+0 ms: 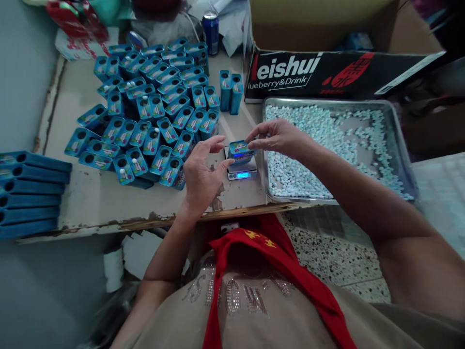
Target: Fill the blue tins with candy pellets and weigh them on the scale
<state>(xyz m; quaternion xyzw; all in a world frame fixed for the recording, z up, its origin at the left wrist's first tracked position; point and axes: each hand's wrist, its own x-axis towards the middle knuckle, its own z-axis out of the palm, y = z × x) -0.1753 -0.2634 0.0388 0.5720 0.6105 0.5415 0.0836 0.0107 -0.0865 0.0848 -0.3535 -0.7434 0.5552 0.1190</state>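
Note:
A small blue printed box rests on a pocket scale with a lit blue display. My left hand is open at the box's left side, fingers and thumb apart, the thumb tip close to the box's edge. Across the right end of the box's top, my right hand has thumb and forefinger pinched; anything between the fingertips is hidden. To the right lies a metal tray holding many small white and pale blue tablets.
Many blue boxes with round holes stand crowded on the left of the table; some have white tablets on top. More are stacked at the left edge. Two boxes, a can and a black carton stand behind.

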